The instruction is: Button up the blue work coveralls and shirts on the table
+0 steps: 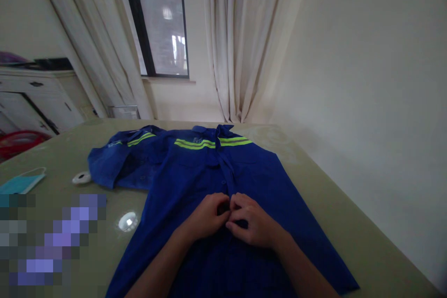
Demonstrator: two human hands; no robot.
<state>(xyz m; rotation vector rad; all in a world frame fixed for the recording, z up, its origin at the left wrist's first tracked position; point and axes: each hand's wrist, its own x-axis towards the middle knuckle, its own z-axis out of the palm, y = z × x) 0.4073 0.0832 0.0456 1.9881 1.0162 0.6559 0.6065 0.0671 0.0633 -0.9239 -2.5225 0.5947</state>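
A blue work shirt [195,174] with yellow-green reflective stripes lies spread on the table, its collar at the far end. Both hands meet at its front placket, below a visible button. My left hand [211,214] is closed there, thumb and fingers pinching the placket's edge. Right beside it, my right hand [253,219] also pinches the placket, its fingertips nearly touching the left ones. Whatever lies between the fingertips is too small to see. Another blue garment [136,158] with a similar stripe lies bunched to the left of the shirt.
The greenish tabletop [300,163] runs along a white wall at right. To the left lie a small white round object [81,178] and a light-blue face mask [23,183]. A red rounded item [23,143] shows beyond the left edge. Curtains [240,42] hang behind.
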